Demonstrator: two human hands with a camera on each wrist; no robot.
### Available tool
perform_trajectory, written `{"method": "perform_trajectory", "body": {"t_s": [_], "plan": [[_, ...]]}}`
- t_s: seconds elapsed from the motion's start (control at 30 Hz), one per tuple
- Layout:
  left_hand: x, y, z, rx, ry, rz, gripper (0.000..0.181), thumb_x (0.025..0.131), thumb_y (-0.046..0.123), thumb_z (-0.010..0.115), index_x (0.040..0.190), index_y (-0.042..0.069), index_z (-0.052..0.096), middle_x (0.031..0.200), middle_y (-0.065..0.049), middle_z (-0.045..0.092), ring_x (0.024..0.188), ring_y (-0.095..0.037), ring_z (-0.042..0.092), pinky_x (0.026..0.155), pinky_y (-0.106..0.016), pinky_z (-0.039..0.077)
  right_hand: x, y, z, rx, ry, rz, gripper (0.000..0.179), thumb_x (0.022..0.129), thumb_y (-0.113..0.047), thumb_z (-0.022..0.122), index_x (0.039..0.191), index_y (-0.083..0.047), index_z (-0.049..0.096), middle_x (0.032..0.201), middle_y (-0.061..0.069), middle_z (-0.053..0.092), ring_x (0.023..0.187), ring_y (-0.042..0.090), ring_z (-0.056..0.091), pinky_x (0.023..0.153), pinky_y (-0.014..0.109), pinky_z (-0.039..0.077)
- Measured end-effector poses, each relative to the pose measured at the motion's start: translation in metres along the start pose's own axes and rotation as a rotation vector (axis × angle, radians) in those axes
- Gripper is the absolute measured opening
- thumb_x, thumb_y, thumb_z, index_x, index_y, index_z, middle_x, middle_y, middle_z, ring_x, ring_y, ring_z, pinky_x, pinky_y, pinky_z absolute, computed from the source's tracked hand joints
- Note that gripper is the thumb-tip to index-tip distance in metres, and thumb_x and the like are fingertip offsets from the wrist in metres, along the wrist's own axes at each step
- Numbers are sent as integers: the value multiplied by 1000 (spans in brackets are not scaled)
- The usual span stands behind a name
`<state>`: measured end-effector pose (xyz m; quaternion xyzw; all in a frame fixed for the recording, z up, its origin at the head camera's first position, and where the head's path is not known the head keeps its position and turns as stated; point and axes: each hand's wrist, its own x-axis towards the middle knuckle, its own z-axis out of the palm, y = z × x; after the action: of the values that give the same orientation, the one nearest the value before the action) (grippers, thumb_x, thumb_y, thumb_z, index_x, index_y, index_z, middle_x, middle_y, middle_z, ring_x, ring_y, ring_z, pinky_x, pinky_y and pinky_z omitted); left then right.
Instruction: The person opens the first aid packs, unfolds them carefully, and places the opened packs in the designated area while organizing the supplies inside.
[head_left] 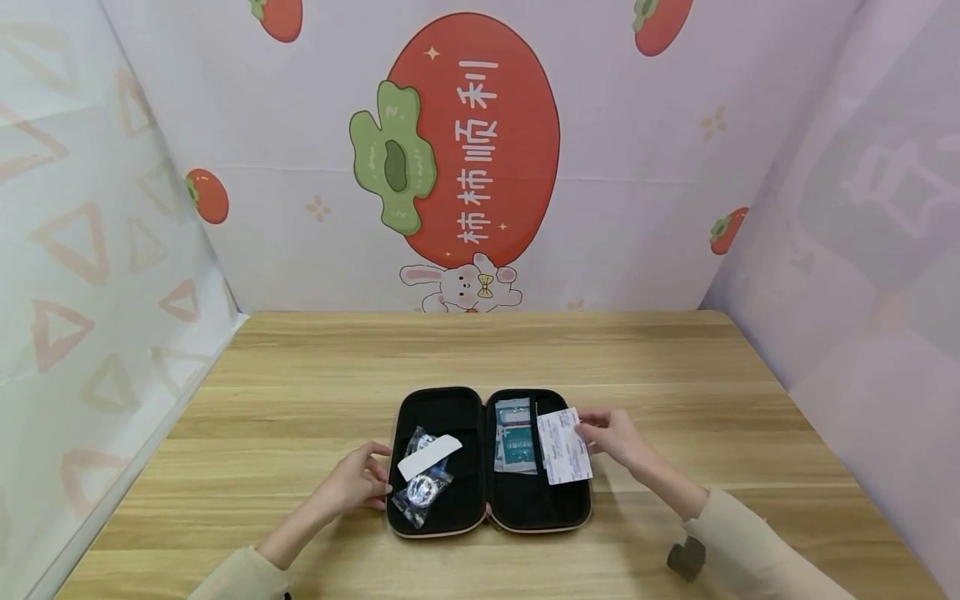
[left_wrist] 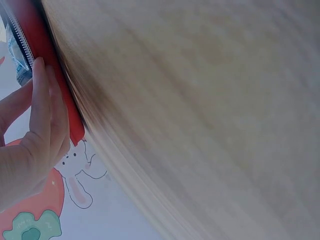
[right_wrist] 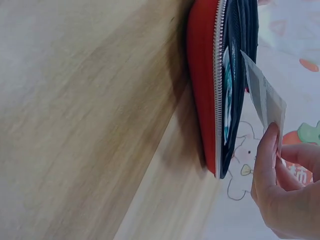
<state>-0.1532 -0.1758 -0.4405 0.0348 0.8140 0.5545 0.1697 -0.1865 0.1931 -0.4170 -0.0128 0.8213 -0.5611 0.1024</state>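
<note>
A zip case (head_left: 525, 508) lies unfolded on the table, black inside and red outside. My left hand (head_left: 355, 479) grips its left edge, with fingers along the red side wall (left_wrist: 75, 125) and a fingertip right at the zipper. My right hand (head_left: 611, 435) pinches the right edge of a flat white printed packet (head_left: 564, 446) between thumb and fingers. This packet (right_wrist: 265, 95) is tilted over the right half of the case. Beneath an elastic band there sit teal-and-white sachets (head_left: 516, 446). The left half holds clear-wrapped items (head_left: 422, 492) and a white strip (head_left: 430, 457).
The wood-grain table (head_left: 300, 367) extends around the case on all sides. Behind it hangs a white backdrop (head_left: 615, 208) with a large red persimmon print, and patterned cloth panels stand at left and right. A dark patch (head_left: 686, 558) shows beside the right sleeve.
</note>
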Motion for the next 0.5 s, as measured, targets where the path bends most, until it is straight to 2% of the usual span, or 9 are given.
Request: {"method": "perform_trajectory", "body": {"t_s": [0.33, 0.5], "plan": [[0, 0, 0, 2, 0, 8, 49, 70, -19, 56, 114, -16, 35, 77, -14, 47, 57, -16, 53, 52, -35, 55, -4, 2, -2, -61, -7, 32, 30, 78, 6, 56, 106, 16, 53, 76, 10, 61, 60, 12, 56, 55, 28, 55], [0, -1, 0, -1, 2, 10, 50, 70, -19, 56, 115, -16, 35, 77, -13, 47, 57, -17, 53, 52, -35, 55, -3, 9, 1, -69, -15, 28, 31, 76, 8, 57, 105, 18, 52, 73, 12, 62, 58, 12, 56, 52, 30, 54]]}}
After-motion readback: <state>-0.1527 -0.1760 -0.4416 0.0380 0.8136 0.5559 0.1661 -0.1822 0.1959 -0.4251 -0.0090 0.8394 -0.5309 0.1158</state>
